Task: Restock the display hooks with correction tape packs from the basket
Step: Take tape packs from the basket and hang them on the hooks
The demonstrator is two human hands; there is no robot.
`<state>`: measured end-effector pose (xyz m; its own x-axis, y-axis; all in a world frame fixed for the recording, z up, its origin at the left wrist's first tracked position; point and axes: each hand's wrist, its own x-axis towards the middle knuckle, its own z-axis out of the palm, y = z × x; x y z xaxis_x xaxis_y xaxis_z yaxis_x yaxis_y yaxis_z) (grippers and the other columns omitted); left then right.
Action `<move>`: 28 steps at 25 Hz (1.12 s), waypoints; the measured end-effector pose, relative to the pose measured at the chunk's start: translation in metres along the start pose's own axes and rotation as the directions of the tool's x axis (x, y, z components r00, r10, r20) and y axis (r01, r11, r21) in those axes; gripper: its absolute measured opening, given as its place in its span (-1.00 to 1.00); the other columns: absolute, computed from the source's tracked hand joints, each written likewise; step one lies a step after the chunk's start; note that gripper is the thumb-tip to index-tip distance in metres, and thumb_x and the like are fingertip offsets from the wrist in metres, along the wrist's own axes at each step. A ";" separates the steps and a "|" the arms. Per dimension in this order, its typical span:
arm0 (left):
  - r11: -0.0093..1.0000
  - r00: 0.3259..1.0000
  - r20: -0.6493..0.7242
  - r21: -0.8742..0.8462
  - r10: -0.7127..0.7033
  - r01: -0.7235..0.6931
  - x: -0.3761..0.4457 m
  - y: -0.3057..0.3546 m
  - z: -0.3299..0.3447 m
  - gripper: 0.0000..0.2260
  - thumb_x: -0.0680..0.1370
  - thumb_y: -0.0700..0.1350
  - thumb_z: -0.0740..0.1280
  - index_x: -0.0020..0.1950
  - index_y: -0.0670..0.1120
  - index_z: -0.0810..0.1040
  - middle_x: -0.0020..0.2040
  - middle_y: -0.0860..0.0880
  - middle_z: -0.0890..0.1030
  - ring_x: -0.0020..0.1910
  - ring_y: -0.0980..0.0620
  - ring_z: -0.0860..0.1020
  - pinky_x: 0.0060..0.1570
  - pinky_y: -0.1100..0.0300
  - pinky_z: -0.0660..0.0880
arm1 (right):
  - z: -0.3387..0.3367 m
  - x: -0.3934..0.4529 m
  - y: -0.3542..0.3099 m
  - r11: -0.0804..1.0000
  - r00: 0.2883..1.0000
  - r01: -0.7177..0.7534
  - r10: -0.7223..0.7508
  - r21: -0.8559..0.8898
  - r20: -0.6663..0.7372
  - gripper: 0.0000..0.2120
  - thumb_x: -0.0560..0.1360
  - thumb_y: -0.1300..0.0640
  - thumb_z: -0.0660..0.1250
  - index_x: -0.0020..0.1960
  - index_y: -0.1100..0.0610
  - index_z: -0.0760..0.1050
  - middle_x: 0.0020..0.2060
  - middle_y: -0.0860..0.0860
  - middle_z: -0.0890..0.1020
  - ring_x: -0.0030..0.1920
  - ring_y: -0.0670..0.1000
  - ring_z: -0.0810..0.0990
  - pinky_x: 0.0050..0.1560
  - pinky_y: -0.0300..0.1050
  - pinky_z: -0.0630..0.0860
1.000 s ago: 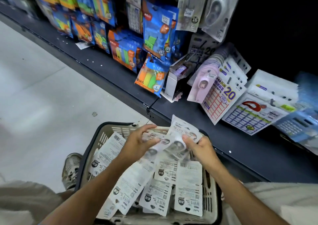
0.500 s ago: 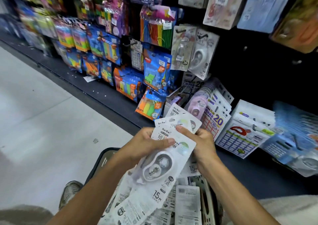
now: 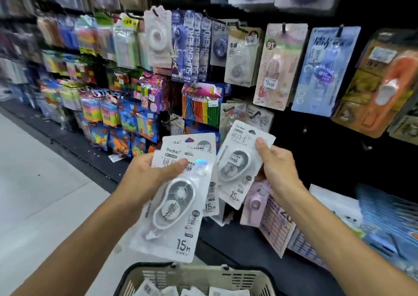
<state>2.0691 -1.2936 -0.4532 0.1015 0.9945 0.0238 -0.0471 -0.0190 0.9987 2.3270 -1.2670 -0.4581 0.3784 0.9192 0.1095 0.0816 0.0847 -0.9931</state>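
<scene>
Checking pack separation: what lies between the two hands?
Head view: white correction tape packs fanned in the left hand, plus one separated white pack pinched by the right hand.

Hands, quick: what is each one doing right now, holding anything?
Left hand: grips a stack of correction tape packs, thumb on the front pack.
Right hand: pinches a single pack by its right edge.

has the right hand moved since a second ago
Yes. The right hand has risen from just over the basket up toward the hanging display, and now grips a single correction tape pack apart from the left hand's stack.
</scene>
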 end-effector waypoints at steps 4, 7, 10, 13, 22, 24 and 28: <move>0.999 0.998 -0.066 -0.043 -0.019 0.016 0.016 -0.008 0.011 -0.87 0.41 -0.02 0.53 -0.08 0.00 0.75 -0.10 -0.09 0.77 -0.18 -0.10 0.75 -0.10 0.01 0.61 | 0.014 0.061 -0.018 0.988 0.992 0.037 -0.053 -0.150 -0.111 -0.57 0.63 -0.03 0.33 -0.33 0.11 0.32 -0.37 0.13 0.36 -0.31 0.10 0.33 -0.23 -0.03 0.25; 0.997 0.997 -0.069 -0.069 -0.025 0.021 0.026 -0.008 0.016 -0.87 0.38 0.02 0.52 -0.10 0.06 0.75 -0.09 -0.08 0.77 -0.18 -0.08 0.75 -0.21 0.08 0.61 | 0.015 0.091 -0.021 0.913 0.973 0.009 -0.102 -0.407 -0.209 -0.47 0.61 -0.03 0.33 -0.45 0.09 0.24 -0.50 0.02 0.35 -0.42 0.09 0.36 -0.33 -0.08 0.26; 0.990 0.998 -0.032 -0.130 -0.053 0.048 0.034 -0.007 0.017 -0.86 0.41 0.00 0.52 -0.07 0.01 0.75 -0.06 -0.10 0.77 -0.16 -0.12 0.75 -0.32 0.12 0.64 | 0.009 0.087 -0.015 0.838 0.941 -0.024 -0.165 -0.546 -0.296 -0.68 0.58 -0.10 0.34 -0.23 0.10 0.48 -0.28 0.02 0.57 -0.22 0.16 0.55 -0.27 -0.05 0.41; 0.980 0.997 0.032 -0.183 -0.073 0.077 0.039 -0.004 0.026 -0.80 0.42 -0.03 0.52 -0.01 -0.07 0.74 -0.04 -0.16 0.76 -0.16 -0.14 0.75 -0.32 0.13 0.65 | 0.008 0.054 -0.001 0.846 0.961 0.142 -0.242 -0.514 -0.134 -0.66 0.58 -0.18 0.31 0.21 0.01 0.46 0.12 0.01 0.60 0.06 0.10 0.59 0.04 0.05 0.51; 0.930 0.989 0.064 -0.337 -0.133 0.147 0.047 -0.001 0.039 -0.69 0.43 0.03 0.50 0.08 -0.13 0.73 0.00 -0.19 0.75 -0.19 -0.13 0.74 -0.28 0.04 0.67 | -0.005 0.013 0.012 0.992 0.891 -0.062 0.105 -0.110 0.441 -0.79 0.66 0.26 0.23 0.16 0.21 0.63 -0.10 0.14 0.74 -0.22 0.05 0.71 -0.25 -0.10 0.64; 0.937 0.994 0.027 -0.332 -0.103 0.106 0.047 0.000 0.040 -0.70 0.43 0.06 0.49 0.05 -0.11 0.73 0.00 -0.18 0.75 -0.18 -0.12 0.74 -0.30 0.07 0.65 | -0.011 0.025 0.008 0.999 0.978 -0.022 0.031 -0.043 0.207 -0.78 0.67 0.26 0.22 0.12 0.13 0.64 -0.10 0.08 0.76 -0.17 0.04 0.74 -0.16 -0.04 0.68; 0.950 0.996 -0.026 -0.303 -0.085 0.073 0.043 0.001 0.043 -0.72 0.43 0.07 0.47 0.01 -0.09 0.73 -0.02 -0.18 0.75 -0.19 -0.13 0.74 -0.29 0.07 0.67 | -0.016 0.048 -0.004 0.995 0.995 -0.042 0.050 -0.094 0.090 -0.74 0.65 0.26 0.24 -0.05 0.02 0.64 -0.17 0.07 0.76 -0.27 -0.01 0.73 -0.33 -0.09 0.66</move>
<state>2.1159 -1.2549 -0.4492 0.0795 0.9949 -0.0623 -0.3388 0.0858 0.9370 2.3593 -1.2292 -0.4483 0.2973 0.9532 0.0549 0.1519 0.0096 -0.9883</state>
